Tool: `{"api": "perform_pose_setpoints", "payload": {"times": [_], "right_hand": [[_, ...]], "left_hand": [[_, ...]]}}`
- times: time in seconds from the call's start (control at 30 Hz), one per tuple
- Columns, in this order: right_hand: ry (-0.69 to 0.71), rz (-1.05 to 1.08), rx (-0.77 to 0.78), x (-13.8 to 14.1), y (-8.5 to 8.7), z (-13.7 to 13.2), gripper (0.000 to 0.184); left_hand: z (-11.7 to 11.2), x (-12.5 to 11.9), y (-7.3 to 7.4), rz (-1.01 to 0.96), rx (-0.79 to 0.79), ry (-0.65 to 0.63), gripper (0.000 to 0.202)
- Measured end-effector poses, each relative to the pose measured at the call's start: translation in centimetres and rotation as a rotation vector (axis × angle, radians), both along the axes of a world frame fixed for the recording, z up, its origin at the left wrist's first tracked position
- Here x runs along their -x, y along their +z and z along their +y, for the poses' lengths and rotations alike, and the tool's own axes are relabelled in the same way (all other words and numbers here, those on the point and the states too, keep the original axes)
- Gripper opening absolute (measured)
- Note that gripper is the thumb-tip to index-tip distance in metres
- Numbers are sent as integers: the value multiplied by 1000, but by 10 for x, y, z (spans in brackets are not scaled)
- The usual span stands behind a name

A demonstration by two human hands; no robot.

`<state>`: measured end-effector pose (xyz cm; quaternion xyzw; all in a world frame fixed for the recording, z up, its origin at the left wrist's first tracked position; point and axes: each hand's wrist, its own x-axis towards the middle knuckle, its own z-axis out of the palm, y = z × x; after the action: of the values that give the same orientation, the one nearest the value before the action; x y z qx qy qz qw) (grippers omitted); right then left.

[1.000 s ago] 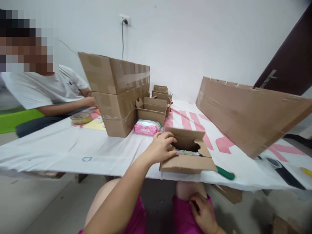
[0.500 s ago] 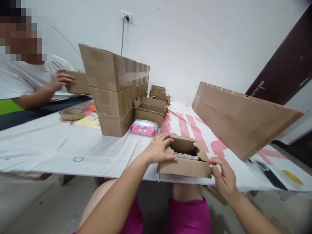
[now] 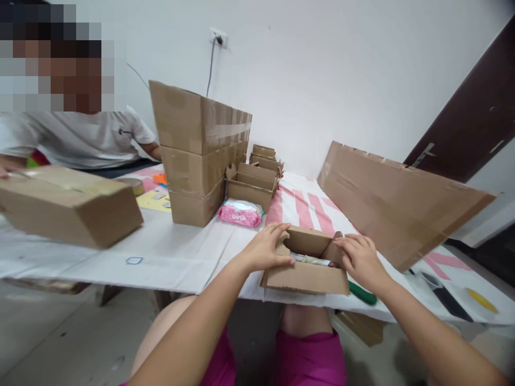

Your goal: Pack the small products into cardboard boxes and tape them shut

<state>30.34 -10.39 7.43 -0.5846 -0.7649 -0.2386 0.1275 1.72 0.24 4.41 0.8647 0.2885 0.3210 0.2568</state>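
A small open cardboard box (image 3: 304, 277) sits at the near edge of the white-covered table (image 3: 169, 252), with something pale inside it. My left hand (image 3: 266, 247) rests on the box's left flap, fingers curled over it. My right hand (image 3: 359, 258) lies on the right flap, fingers bent onto the cardboard. Both hands press the flaps from either side.
A stack of large taped boxes (image 3: 197, 150) stands behind, with small open boxes (image 3: 251, 185) and a pink packet (image 3: 240, 213) next to it. A long flat cardboard sheet (image 3: 398, 201) leans on the right. A green-handled tool (image 3: 362, 294) lies by the box. A person at left holds a sealed box (image 3: 68, 206).
My right hand rose from my lap to the box's right flap. The person at left brought a sealed box forward into view.
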Motion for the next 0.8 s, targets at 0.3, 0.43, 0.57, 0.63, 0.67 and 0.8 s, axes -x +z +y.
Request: {"api": "perform_pose_setpoints", "payload": {"times": [0.3, 0.43, 0.57, 0.63, 0.67, 0.8], "right_hand": [[-5, 294, 160, -21, -15, 14, 36], [60, 350, 65, -4, -4, 21, 27], [81, 134, 147, 29, 10, 23, 26], [40, -6, 221, 45, 15, 25, 32], [18, -56, 267, 52, 17, 26, 34], [113, -114, 418, 77, 21, 38, 33]], "left_hand": [[-2, -2, 0, -8, 50, 23, 100], [2, -3, -6, -103, 96, -32, 105], [17, 4, -16, -339, 370, -147, 106], [28, 8, -23, -505, 529, -187, 93], [32, 10, -26, -578, 591, -202, 86], [43, 13, -33, -682, 697, -253, 71]]}}
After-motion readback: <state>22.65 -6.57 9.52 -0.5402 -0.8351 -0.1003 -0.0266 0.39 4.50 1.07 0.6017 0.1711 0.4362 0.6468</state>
